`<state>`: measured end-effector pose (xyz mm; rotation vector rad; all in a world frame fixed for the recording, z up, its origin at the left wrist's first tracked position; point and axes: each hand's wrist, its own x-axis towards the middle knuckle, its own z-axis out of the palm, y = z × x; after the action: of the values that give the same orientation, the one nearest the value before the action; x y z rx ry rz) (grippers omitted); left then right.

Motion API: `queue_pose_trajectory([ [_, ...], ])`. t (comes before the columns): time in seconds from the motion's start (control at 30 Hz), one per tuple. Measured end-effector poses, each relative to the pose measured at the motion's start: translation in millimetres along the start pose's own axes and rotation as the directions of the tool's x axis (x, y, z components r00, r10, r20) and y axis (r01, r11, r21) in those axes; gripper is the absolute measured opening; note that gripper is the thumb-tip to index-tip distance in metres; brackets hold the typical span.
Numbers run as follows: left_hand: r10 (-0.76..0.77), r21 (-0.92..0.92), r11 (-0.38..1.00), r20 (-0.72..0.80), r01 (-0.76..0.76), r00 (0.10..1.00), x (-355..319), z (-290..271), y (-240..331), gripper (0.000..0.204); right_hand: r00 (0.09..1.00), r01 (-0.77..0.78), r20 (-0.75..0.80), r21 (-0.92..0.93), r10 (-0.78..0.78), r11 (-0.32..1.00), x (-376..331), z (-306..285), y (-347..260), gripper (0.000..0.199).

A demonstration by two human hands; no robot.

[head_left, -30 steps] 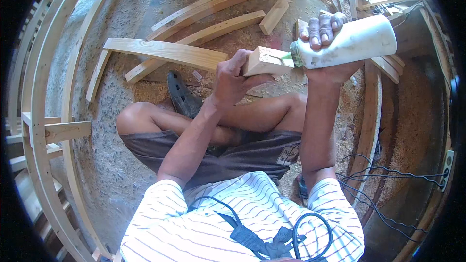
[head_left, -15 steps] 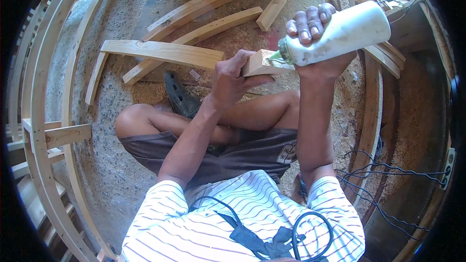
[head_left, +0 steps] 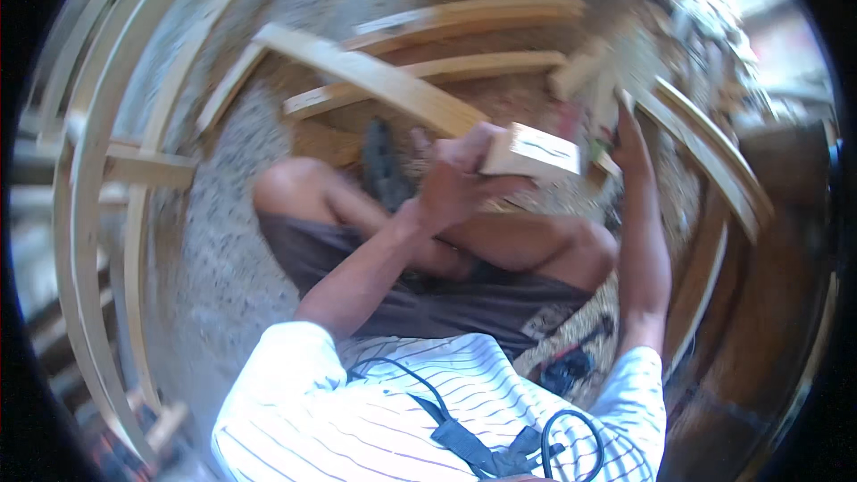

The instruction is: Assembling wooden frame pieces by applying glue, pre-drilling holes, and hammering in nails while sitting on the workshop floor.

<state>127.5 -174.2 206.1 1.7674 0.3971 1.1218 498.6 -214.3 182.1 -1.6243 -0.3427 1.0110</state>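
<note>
The beam [head_left: 415,100] is slanting across the space in front of the person, and the left hand [head_left: 455,174] is gripping it near its right end, thumb and fingers closing around the wood. Its pale end face is showing a dark streak [head_left: 541,148]. The right hand [head_left: 630,145] is staying out of contact, a little to the right of the beam's end. It is blurring, so I cannot tell if it is open or closed. Just above it a pale shape [head_left: 636,58] is showing, also blurred, and I cannot tell whether the fingers are gripping it. Beyond the beam a curved piece [head_left: 473,20] is lying on the floor; another curved piece, nearer, is passing under the beam. Crossed legs [head_left: 527,236] and a dark shoe [head_left: 382,165] are resting on the near side of the beam. Left of the beam a wooden frame [head_left: 82,241] is standing.
</note>
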Motion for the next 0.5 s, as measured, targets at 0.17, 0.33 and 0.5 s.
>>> queue_pose_trajectory([
  [0.17, -0.099, -0.100, 0.991, -0.050, 0.093, 0.994, 1, -18, 7, 0.056, 0.967, 0.212, 0.252, -0.884, -0.042, -0.416, 66, -8, 34, 0.061],
  [0.33, -0.046, -0.085, 0.996, -0.081, 0.039, 0.996, 22, -33, 12, 0.053, 0.977, 0.195, 0.199, -0.705, 0.074, -0.681, 106, 13, 45, 0.081],
  [0.5, -0.178, -0.239, 0.959, -0.090, 0.152, 0.980, 44, -44, 19, 0.049, 0.936, 0.261, 0.353, -0.694, -0.002, -0.671, 35, 49, 5, 0.109],
])
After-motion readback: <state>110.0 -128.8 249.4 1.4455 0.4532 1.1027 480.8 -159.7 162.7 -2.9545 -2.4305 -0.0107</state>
